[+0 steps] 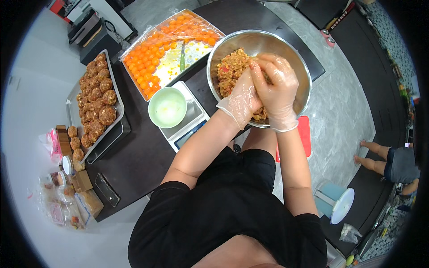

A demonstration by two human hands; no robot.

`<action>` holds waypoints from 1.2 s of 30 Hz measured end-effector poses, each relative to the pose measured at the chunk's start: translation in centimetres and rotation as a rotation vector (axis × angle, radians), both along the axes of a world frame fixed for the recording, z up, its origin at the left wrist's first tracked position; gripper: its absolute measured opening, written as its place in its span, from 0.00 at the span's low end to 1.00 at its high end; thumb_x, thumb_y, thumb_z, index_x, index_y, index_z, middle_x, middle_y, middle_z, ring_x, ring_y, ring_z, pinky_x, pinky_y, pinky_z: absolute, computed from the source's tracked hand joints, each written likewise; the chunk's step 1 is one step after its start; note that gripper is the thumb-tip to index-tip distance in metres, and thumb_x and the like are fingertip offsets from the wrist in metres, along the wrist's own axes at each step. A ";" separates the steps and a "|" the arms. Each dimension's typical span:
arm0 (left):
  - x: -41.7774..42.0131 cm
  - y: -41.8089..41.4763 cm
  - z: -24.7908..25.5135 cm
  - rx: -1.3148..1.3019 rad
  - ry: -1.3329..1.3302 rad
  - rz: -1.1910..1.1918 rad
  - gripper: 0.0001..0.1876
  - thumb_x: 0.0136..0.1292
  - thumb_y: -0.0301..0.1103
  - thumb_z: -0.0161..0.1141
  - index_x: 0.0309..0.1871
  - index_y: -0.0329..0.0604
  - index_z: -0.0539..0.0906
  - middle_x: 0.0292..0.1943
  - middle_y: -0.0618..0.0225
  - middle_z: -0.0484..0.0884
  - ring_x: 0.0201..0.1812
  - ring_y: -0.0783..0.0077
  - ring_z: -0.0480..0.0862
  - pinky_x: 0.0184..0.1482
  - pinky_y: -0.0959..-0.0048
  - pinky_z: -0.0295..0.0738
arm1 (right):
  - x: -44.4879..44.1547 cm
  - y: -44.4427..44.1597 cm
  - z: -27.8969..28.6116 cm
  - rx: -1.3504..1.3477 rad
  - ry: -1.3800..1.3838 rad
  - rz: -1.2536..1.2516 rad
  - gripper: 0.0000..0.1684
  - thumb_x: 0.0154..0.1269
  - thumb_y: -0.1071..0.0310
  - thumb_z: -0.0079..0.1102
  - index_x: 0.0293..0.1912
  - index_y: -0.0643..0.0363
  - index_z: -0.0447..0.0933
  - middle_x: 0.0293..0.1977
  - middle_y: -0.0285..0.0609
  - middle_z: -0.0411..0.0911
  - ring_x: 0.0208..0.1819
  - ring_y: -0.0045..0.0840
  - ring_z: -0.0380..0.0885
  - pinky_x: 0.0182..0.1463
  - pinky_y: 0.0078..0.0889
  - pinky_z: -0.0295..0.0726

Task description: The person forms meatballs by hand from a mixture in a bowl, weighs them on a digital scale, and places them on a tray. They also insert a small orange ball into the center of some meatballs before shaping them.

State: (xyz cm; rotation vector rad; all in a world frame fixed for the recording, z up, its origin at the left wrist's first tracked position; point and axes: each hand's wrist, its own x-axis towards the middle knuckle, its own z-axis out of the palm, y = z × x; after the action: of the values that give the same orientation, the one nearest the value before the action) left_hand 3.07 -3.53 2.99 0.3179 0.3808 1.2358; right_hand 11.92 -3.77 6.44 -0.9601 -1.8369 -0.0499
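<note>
Both my hands wear clear, greasy disposable gloves and meet over a large stainless steel bowl point(303, 97). My left hand point(244, 88) reaches in from the left, its fingers largely covered by the other hand. Cupped over it from the right is my right hand point(278, 78), fingers curled. Whatever lies between the palms is hidden. A chunky orange-brown mixture point(231, 68) with red and yellow bits fills the bowl's left side. Left of the bowl, a pale green bowl point(167, 107) rests on a white kitchen scale point(187, 124); a little residue shows inside it.
A plastic-wrapped tray of orange egg yolks point(144, 65) holds a green-handled knife point(182, 57). Brown balls point(97, 97) are heaped in a metal tray point(115, 67). A phone point(107, 190) and bagged foods point(67, 204) lie at lower left. Another person point(399, 164) stands at far right.
</note>
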 end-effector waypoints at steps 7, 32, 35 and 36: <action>-1.2 -0.8 3.0 -0.218 0.051 0.046 0.20 0.80 0.46 0.43 0.61 0.42 0.73 0.58 0.61 0.79 0.61 0.66 0.79 0.66 0.59 0.74 | 0.4 0.8 -0.3 -0.503 0.726 0.344 0.09 0.66 0.69 0.63 0.41 0.63 0.85 0.42 0.46 0.85 0.44 0.33 0.84 0.51 0.33 0.81; -3.0 2.6 -6.6 0.173 -0.081 -0.236 0.20 0.79 0.48 0.45 0.63 0.47 0.74 0.61 0.66 0.78 0.62 0.68 0.77 0.65 0.61 0.74 | 0.3 -0.3 -2.7 0.063 0.163 -0.065 0.10 0.60 0.62 0.65 0.36 0.59 0.81 0.37 0.46 0.80 0.42 0.42 0.80 0.50 0.44 0.79; -1.3 1.0 -1.7 -0.093 0.069 -0.149 0.20 0.79 0.48 0.45 0.63 0.46 0.75 0.61 0.64 0.78 0.63 0.67 0.77 0.65 0.62 0.75 | 1.3 1.3 -3.0 -0.215 0.371 0.011 0.10 0.61 0.62 0.64 0.34 0.60 0.81 0.33 0.46 0.80 0.39 0.42 0.80 0.48 0.42 0.80; -1.9 2.0 -2.3 -0.100 0.002 -0.205 0.19 0.79 0.45 0.46 0.64 0.45 0.74 0.62 0.62 0.77 0.63 0.65 0.78 0.66 0.62 0.75 | 1.6 1.4 -3.1 -0.364 0.443 0.050 0.10 0.61 0.63 0.64 0.34 0.60 0.81 0.33 0.46 0.79 0.39 0.42 0.80 0.48 0.41 0.80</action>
State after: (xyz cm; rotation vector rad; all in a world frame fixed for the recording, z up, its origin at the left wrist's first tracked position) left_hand 1.14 -1.52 0.73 0.2651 0.4003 1.0126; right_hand 13.50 -2.33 3.34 -1.0725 -1.4788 0.5058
